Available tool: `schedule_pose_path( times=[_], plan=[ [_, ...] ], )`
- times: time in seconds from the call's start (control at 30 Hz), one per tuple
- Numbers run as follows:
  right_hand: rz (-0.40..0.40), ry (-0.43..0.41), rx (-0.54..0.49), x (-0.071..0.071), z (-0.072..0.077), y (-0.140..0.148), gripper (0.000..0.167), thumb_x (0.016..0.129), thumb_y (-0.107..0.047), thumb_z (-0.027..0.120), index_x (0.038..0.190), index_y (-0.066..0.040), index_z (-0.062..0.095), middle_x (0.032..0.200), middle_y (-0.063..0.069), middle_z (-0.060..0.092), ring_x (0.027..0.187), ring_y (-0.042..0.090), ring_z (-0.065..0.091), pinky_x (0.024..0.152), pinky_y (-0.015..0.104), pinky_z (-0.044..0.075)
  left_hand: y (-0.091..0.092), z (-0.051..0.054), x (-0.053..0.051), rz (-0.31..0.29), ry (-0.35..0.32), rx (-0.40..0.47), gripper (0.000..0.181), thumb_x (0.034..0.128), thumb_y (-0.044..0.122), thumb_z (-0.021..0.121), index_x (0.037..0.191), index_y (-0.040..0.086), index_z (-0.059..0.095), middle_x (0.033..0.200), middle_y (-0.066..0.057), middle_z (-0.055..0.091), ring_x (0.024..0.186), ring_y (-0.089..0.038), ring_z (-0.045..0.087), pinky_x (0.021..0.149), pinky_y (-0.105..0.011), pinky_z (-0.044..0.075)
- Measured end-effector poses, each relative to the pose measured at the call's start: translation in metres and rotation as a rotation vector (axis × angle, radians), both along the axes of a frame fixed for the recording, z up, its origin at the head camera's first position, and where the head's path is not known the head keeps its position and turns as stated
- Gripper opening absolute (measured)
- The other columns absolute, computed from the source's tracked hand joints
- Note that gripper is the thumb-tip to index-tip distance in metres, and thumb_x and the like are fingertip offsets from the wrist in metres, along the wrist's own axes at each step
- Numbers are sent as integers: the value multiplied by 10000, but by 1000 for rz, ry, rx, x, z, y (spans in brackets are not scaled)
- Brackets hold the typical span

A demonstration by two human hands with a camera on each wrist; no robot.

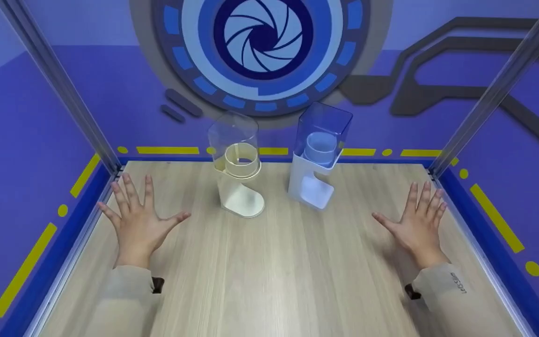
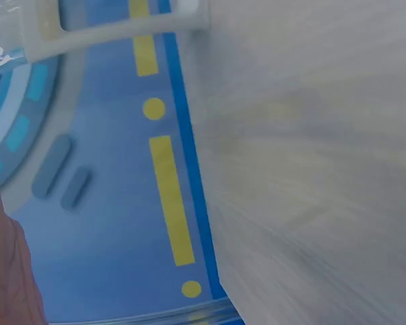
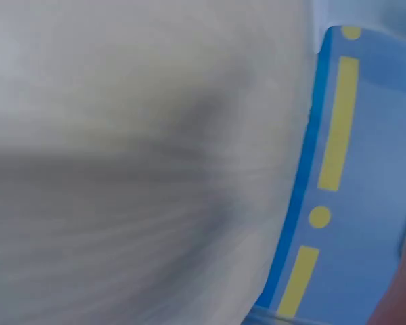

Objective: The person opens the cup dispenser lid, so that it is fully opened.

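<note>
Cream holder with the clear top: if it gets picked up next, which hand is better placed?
Probably the left hand: it holds nothing, its fingers are spread, and it is nearer the cream holder. The right hand holds nothing either, but is nearer the bluish-white holder.

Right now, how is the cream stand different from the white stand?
The cream stand has a rounded foot; the white stand has a squarer foot. The cream stand's clear cover looks paler and curvier, while the white stand's clear cover looks darker, bluer and boxier. Both stand upright on the table, and each has a round ring.
</note>
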State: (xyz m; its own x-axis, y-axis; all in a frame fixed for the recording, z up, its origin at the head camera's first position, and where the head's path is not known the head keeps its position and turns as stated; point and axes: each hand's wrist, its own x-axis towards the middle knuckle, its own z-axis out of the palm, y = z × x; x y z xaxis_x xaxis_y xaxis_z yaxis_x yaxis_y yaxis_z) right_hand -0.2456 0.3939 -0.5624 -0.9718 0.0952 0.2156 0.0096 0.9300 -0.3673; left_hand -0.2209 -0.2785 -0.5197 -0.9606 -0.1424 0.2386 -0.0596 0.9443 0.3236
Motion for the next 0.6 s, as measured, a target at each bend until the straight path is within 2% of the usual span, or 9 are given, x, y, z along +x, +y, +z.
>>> schedule_pose_path(
  times=[0.2, 0.3, 0.43, 0.53, 0.6],
  plan=[
    [44, 104, -76, 2, 4, -17, 1437, 916, -740, 807, 1812, -125, -132, 1888, 211, -221, 1730, 540, -243, 1393, 771, -137, 15, 2, 5, -107, 60, 162, 1493, 809, 844, 836, 1826, 256, -86, 1858, -104, -348, 1727, -517, -277, 1346, -877, -51],
    [54, 134, -144, 2, 10, -26, 1387, 908, -656, 867, 1830, -152, -39, 1904, 179, -174, 1747, 530, -170, 1380, 836, 27, 23, 4, 5, -159, 60, 270, 1520, 806, 751, 910, 1824, 254, -104, 1868, -76, -339, 1743, -489, -258, 1349, -881, 52],
    [66, 128, -252, 5, 18, -41, 1304, 918, -571, 912, 1838, -192, 70, 1915, 114, -155, 1759, 511, -78, 1295, 894, 240, 30, 7, 2, -222, 45, 488, 1504, 838, 556, 988, 1821, 284, -118, 1880, -6, -317, 1761, -459, -214, 1337, -887, 137],
    [89, 111, -350, 5, 24, -55, 1254, 935, -516, 922, 1836, -210, 105, 1921, 99, -106, 1767, 493, -15, 1300, 877, 269, 33, 9, -1, -244, 44, 599, 1485, 846, 456, 1010, 1827, 281, -92, 1895, 13, -266, 1776, -433, -166, 1360, -854, 150],
    [126, 112, -450, 5, 27, -65, 1197, 957, -430, 925, 1831, -204, 137, 1923, 108, -7, 1770, 472, 71, 1350, 806, 265, 35, 10, -4, -254, 51, 627, 1470, 846, 424, 1015, 1832, 257, -62, 1908, -3, -221, 1784, -417, -135, 1379, -824, 157]
  ],
)
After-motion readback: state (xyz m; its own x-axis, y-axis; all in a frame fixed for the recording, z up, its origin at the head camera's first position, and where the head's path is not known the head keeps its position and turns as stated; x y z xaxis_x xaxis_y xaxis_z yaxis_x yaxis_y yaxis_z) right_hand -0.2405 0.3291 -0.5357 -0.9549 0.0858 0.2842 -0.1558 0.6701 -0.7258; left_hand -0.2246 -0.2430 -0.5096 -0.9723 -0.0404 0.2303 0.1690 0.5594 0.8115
